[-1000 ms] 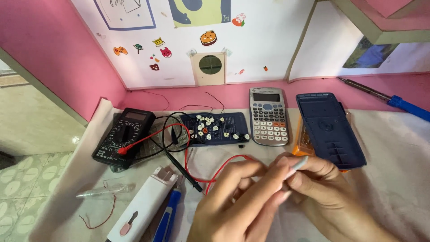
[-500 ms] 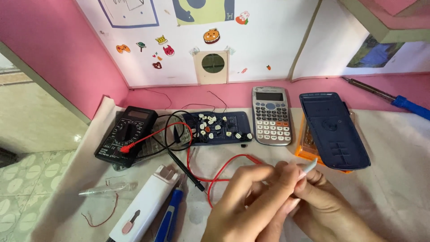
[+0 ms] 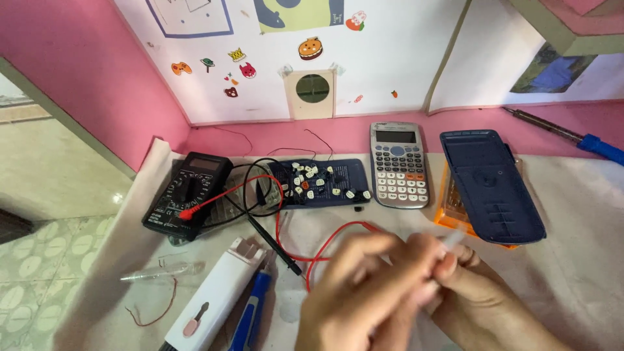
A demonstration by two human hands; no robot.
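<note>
Fingers (image 3: 416, 260) around small pale piece (image 3: 453, 239)

Pink wall (image 3: 97, 78), stickered white board (image 3: 364, 58), tiled floor (image 3: 39, 260).

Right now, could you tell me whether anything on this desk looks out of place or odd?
Small white keycaps lie scattered loose on a dark blue panel beside the intact calculator, as if taken apart. Red and black probe leads sprawl tangled from the multimeter.

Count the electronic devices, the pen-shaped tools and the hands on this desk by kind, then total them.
Electronic devices: 2, the black multimeter and grey calculator
Pen-shaped tools: 2, the soldering iron and blue pen
Hands: 2, left hand, right hand
Total: 6
</note>
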